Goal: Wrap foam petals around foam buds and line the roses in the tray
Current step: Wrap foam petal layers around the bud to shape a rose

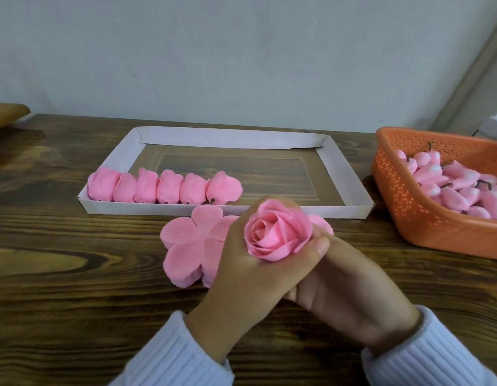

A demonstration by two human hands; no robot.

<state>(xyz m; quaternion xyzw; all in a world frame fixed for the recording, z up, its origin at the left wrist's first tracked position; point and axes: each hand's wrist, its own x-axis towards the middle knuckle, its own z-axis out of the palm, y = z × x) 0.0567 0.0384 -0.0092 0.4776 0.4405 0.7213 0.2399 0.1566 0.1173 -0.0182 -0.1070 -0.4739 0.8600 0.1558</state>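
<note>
I hold the rose (279, 232) in both hands above the bench (74, 246), just in front of the near wall of the tray (269, 211). My left hand (241, 263) curls round its left side and base. My right hand (350, 282) cups it from below with the thumb pressed against an outer petal, so both grips are closed on the flower.

I judge it very light and soft: foam that dents under a squeeze, with wrapped layers that may spring loose if the base is released. The best hold is low, where the layers gather, not on the open rim.

In the tray, six finished roses (165, 188) lie in a row along the near wall from the left corner, and there is free space to the right of the last one. A stack of flat petals (188, 246) lies on the bench beneath my hands, partly hidden. The orange basket (425, 227) of buds (459, 190) stands to the right, apart from the tray. Setting this rose down would mean clearing the near wall without nudging the last one in the row.
</note>
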